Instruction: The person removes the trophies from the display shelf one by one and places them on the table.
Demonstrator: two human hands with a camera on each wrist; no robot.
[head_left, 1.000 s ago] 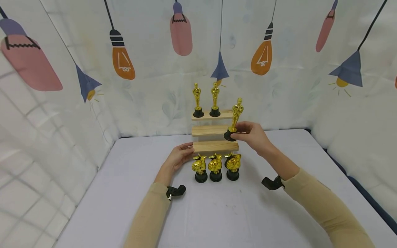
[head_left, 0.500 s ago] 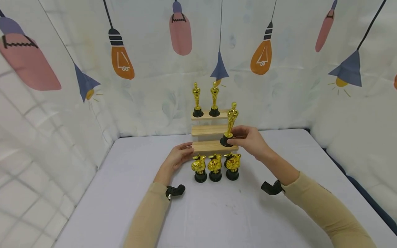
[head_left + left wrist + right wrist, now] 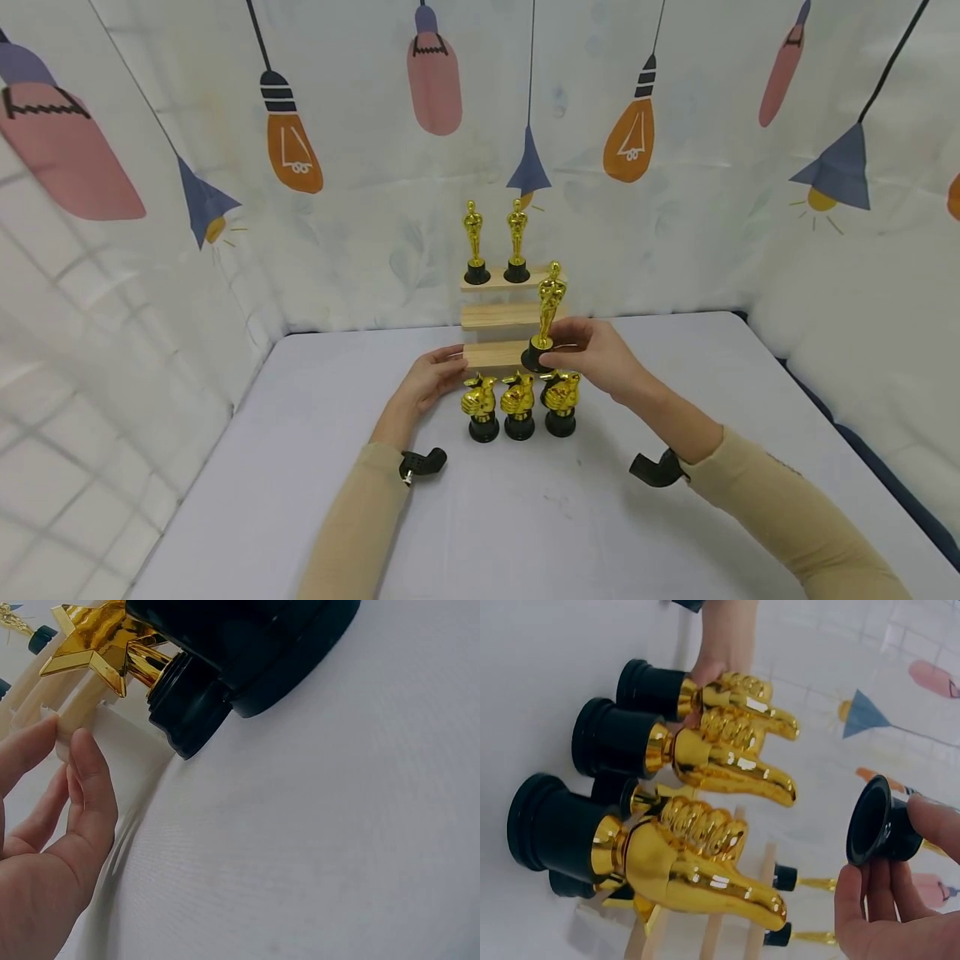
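Observation:
My right hand (image 3: pixel 600 358) pinches the black base of a gold figure trophy (image 3: pixel 551 300) and holds it upright in front of the lowest step of a wooden tiered display stand (image 3: pixel 491 355). In the right wrist view the hollow underside of that base (image 3: pixel 870 821) shows, clear of any surface. My left hand (image 3: pixel 429 383) pinches the left end of the lowest step (image 3: pixel 75 712) between thumb and fingers. Two matching figure trophies (image 3: pixel 517 242) stand on the top step. Before the stand is a row of gold thumbs-up trophies (image 3: pixel 705 870) on black bases.
Close behind the thumbs-up row, gold star trophies (image 3: pixel 105 645) stand, mostly hidden in the head view. A white cloth covers the table (image 3: pixel 480 517). A fabric backdrop (image 3: pixel 360 233) printed with lamps hangs behind the stand.
My right hand has brought the figure trophy down and to the left, from beside the middle step to in front of the lowest one. The left hand has stayed on the stand.

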